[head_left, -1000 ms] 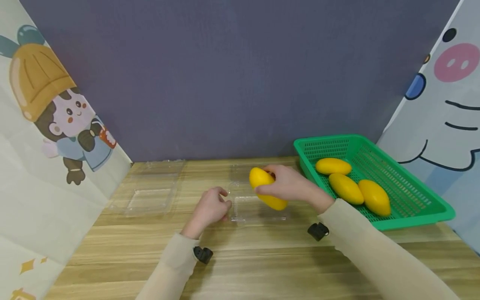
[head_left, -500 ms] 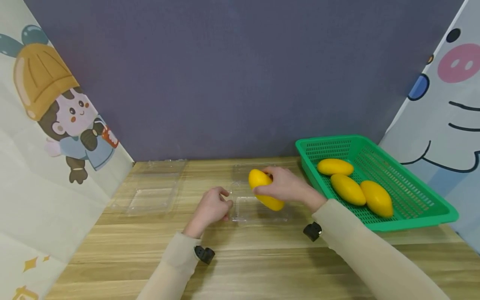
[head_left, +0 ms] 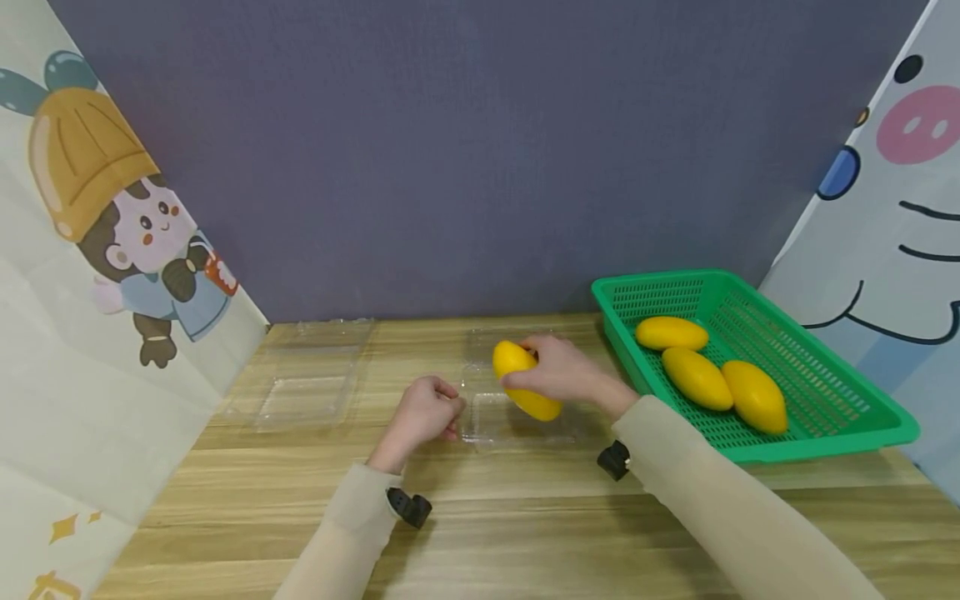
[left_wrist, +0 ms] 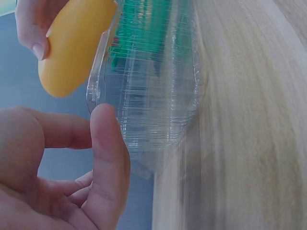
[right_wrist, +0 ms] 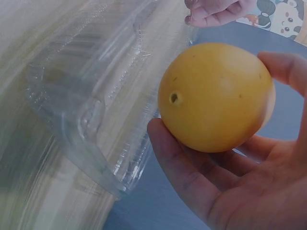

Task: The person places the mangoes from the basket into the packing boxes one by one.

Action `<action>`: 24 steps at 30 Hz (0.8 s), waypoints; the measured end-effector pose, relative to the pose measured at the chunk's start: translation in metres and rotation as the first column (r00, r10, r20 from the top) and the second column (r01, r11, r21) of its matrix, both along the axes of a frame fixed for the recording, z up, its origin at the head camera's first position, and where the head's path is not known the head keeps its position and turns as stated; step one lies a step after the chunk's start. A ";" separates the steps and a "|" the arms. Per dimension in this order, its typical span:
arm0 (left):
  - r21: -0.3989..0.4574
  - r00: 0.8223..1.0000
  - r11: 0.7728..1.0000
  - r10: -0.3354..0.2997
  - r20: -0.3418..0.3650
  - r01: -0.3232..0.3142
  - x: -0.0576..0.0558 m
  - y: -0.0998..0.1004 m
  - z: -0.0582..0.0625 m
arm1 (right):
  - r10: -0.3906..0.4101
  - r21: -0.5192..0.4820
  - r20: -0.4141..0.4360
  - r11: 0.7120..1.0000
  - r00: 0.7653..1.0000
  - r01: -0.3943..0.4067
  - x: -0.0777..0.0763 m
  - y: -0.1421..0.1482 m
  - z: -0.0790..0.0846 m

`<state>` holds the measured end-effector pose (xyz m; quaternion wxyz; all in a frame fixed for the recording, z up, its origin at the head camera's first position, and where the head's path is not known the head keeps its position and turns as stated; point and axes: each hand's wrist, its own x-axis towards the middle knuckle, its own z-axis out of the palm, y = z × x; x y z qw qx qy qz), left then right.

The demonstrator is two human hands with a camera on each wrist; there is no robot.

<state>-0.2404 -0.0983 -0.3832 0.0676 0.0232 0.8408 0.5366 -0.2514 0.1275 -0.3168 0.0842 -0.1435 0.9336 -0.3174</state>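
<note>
My right hand (head_left: 562,371) grips a yellow mango (head_left: 534,403) by its sides, tilted, above an open clear plastic box (head_left: 486,427). In the right wrist view the mango (right_wrist: 216,96) shows its stem end, with thumb and fingers spread around it. My left hand (head_left: 426,412) is at the box's left side. The left wrist view shows its thumb and a finger pinching the rim of the clear box (left_wrist: 148,108). There the mango (left_wrist: 76,48) hangs close over the box's edge.
A green basket (head_left: 840,446) on the right holds three mangoes (head_left: 696,379). Another open clear plastic box (head_left: 300,402) lies at the left of the wooden table (head_left: 480,533). A dark grey panel (head_left: 450,167) rises behind; printed sheets (head_left: 45,350) flank the sides.
My right hand has moved slightly left with the mango, farther over the clear box. The left hand has stayed at the box's left side.
</note>
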 end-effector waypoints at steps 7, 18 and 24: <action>0.026 1.000 1.000 0.006 0.014 -0.006 -0.001 0.000 -0.002 | -0.007 -0.010 0.027 1.000 1.000 0.007 -0.005 -0.004 -0.008; 0.014 1.000 1.000 0.007 0.021 -0.007 0.001 0.001 0.000 | -0.004 0.013 0.051 1.000 0.999 0.004 -0.009 -0.011 -0.022; 0.015 1.000 1.000 0.002 0.025 -0.002 0.001 0.002 0.000 | 0.003 0.025 0.062 1.000 0.998 -0.004 -0.010 -0.015 -0.027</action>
